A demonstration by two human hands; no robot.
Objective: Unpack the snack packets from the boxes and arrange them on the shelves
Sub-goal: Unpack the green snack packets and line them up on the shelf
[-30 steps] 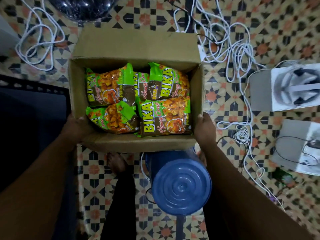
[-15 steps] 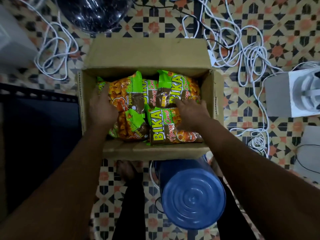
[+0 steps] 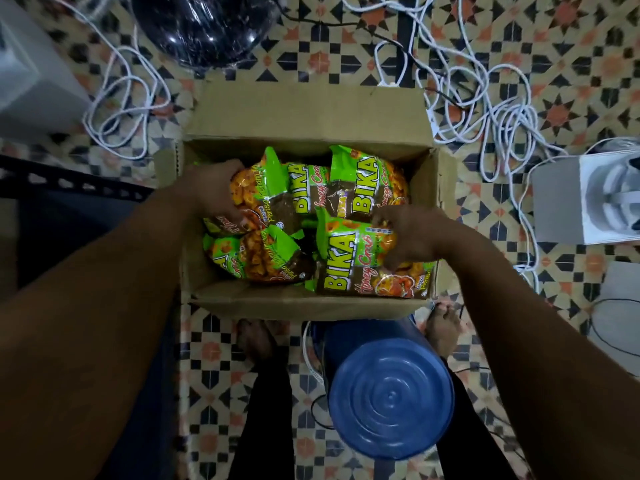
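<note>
An open brown cardboard box (image 3: 304,116) sits mid-frame on the patterned tiled floor (image 3: 571,36), full of green-and-orange snack packets (image 3: 360,188). The left hand (image 3: 207,192) grips an upper-left packet (image 3: 256,199); the right hand (image 3: 412,237) pinches a lower-right packet (image 3: 349,261). Next, likely lifting both clear of the box walls; white cables (image 3: 485,109) crowd the right.

An open cardboard box (image 3: 304,303) sits on the tiled floor (image 3: 571,39), flaps out. Inside, green-and-orange "BIKA" snack packets (image 3: 360,268) lie flat, overlapping, filling its bottom.
</note>
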